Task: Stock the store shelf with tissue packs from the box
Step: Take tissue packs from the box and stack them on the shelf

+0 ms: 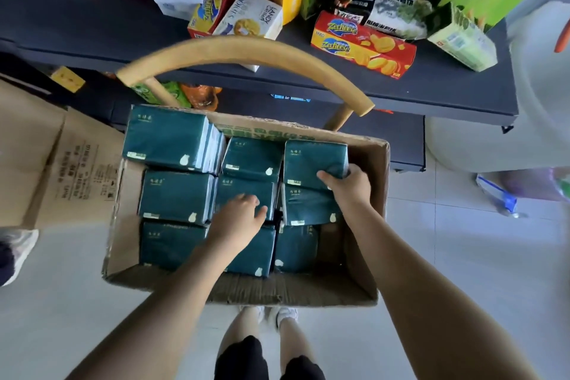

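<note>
Right hand (pixel 351 187) grips the far-right tissue pack (pixel 311 160) inside the box (pixel 277 290).

A brown cardboard box (pixel 277 290) stands open-topped just in front of the dark shelf (pixel 92 25). It is filled with dark green tissue packs (pixel 175 197) lying flat, printed faces up, in three rows of three. The far-left pack (pixel 166 139) rides higher, overlapping the box's rim, and the right hand (pixel 351 188) grips the far-right pack (pixel 311 160).
</note>
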`<state>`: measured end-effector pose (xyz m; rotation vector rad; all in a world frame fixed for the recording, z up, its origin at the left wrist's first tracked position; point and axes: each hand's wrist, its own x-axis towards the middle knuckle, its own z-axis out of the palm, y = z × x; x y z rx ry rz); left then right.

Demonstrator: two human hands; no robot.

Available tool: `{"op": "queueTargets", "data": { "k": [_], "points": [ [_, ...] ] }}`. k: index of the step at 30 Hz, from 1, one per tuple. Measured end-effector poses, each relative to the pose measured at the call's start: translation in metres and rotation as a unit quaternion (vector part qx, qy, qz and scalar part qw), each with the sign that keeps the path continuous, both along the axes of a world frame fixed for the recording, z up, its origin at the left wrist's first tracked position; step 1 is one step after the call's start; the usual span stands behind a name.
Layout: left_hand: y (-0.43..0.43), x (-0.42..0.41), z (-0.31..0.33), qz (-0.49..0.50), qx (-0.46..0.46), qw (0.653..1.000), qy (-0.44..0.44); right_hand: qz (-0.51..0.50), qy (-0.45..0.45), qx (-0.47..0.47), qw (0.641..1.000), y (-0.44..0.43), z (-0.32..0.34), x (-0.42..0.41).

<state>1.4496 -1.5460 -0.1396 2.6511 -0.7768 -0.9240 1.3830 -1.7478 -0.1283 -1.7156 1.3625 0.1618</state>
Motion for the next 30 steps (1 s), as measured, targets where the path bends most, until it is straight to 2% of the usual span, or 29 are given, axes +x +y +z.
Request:
{"op": "queueTargets", "data": {
  "k": [6,14,19,23,25,28,30],
  "points": [
    [-0.029,-0.010,0.004,0.108,-0.038,0.992,0.048,-0.062,-0.048,0.018,0.997,-0.021,0.026,-0.021],
    [-0.072,-0.027,-0.012,0.167,0.015,0.983,0.068,-0.109,-0.113,0.058,0.986,-0.027,0.028,-0.041],
    [-0.080,-0.025,-0.030,0.215,0.018,0.968,0.131,-0.128,-0.134,0.075,0.980,-0.025,0.022,-0.045],
    [-0.080,-0.020,-0.024,0.277,-0.009,0.940,0.199,-0.155,-0.169,0.102,0.968,-0.025,0.034,-0.044],
    [-0.074,-0.016,-0.014,0.329,-0.036,0.913,0.238,-0.167,-0.206,0.144,0.953,-0.024,0.048,-0.044],
    [-0.056,-0.006,0.016,0.377,-0.103,0.874,0.290,-0.145,-0.225,0.158,0.950,-0.024,0.073,-0.043],
    [-0.042,0.002,0.044,0.384,-0.132,0.861,0.305,-0.122,-0.234,0.146,0.954,-0.023,0.095,-0.039]
  ]
}}
